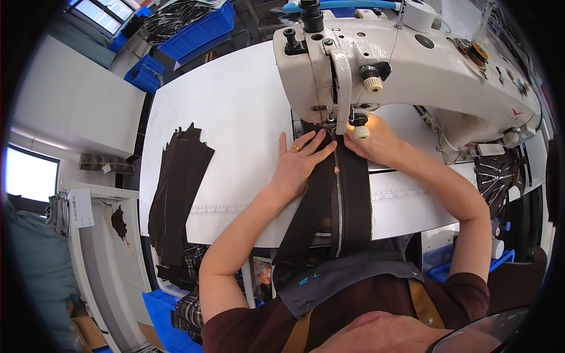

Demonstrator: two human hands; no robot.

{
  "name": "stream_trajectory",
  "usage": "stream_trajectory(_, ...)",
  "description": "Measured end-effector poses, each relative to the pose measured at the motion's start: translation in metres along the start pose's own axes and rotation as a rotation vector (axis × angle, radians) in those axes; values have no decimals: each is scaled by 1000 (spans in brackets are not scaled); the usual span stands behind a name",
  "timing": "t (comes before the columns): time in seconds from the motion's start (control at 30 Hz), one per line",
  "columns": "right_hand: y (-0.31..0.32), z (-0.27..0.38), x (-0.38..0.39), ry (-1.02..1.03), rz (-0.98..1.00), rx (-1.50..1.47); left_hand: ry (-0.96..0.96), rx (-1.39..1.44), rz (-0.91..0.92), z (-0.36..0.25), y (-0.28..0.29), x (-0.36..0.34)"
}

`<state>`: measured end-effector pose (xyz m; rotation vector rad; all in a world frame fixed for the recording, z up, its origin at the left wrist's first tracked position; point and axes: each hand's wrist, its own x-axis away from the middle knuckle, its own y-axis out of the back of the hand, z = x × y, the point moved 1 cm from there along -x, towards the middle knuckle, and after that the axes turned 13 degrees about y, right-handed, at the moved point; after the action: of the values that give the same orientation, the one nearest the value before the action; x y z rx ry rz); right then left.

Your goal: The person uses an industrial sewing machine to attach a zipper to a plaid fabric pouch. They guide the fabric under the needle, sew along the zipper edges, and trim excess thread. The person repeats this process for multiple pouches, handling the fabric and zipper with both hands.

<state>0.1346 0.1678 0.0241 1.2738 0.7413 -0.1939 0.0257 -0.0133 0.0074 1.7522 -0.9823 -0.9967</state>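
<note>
A white sewing machine (pixel 376 59) stands over dark brown fabric (pixel 306 220) with a metal zipper (pixel 338 206) running lengthwise. My left hand (pixel 297 162) lies on the fabric left of the zipper, fingers spread and fingertips just below the presser foot (pixel 332 126); a gold ring is on one finger. My right hand (pixel 376 141) is bent around the right side of the fabric beside the needle area, fingers curled on the cloth, their tips partly hidden by the machine's knob.
A stack of dark cut pieces (pixel 173 194) lies on the white table (pixel 235 106) at left. Loose zippers (pixel 494 176) hang at right. Blue bins (pixel 194 38) stand behind; another (pixel 154 317) is low left. A white shelf unit (pixel 103 259) is at left.
</note>
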Motion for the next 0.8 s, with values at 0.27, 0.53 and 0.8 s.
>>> stream_trajectory(0.27, -3, -2, -3, -1108, -361, -1241, -23, -13, 47, -1, 3, -2)
stream_trajectory(0.53, 1, -9, 1, -865, -62, -911, -19, -41, 48, -1, 4, 0)
stream_trajectory(0.8, -18, 3, 7, -472, -92, -183, -14, -18, 4, -5, 5, -1)
